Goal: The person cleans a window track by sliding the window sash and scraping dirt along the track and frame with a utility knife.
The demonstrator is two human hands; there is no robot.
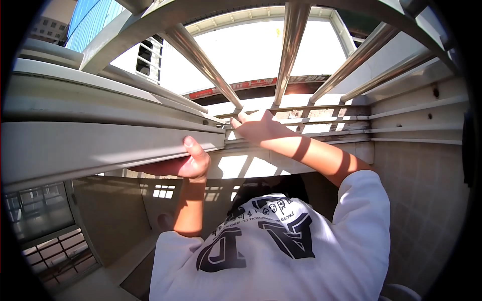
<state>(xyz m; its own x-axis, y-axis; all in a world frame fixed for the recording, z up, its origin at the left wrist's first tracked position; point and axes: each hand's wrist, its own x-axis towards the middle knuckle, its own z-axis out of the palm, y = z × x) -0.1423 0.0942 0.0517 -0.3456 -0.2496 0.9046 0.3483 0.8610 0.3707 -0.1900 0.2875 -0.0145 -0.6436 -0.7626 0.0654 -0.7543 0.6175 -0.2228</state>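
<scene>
A long white window frame bar (pixel 100 145) runs from the left edge to the middle of the view. My left hand (pixel 190 161) is wrapped round its lower edge near the right end, with the thumb on the front face and the fingers underneath, partly hidden. My right hand (pixel 257 126) reaches over the sill tracks (pixel 321 120) just past the end of the bar. Its fingers are apart and point left, near the foot of a metal rail. Nothing shows in that hand.
Shiny metal security bars (pixel 291 55) rise beyond the sill. To the right stands a tiled wall (pixel 416 200). A barred window (pixel 57 236) is at the lower left. Outside are a bright white surface (pixel 246 50) and a blue corrugated panel (pixel 95 22).
</scene>
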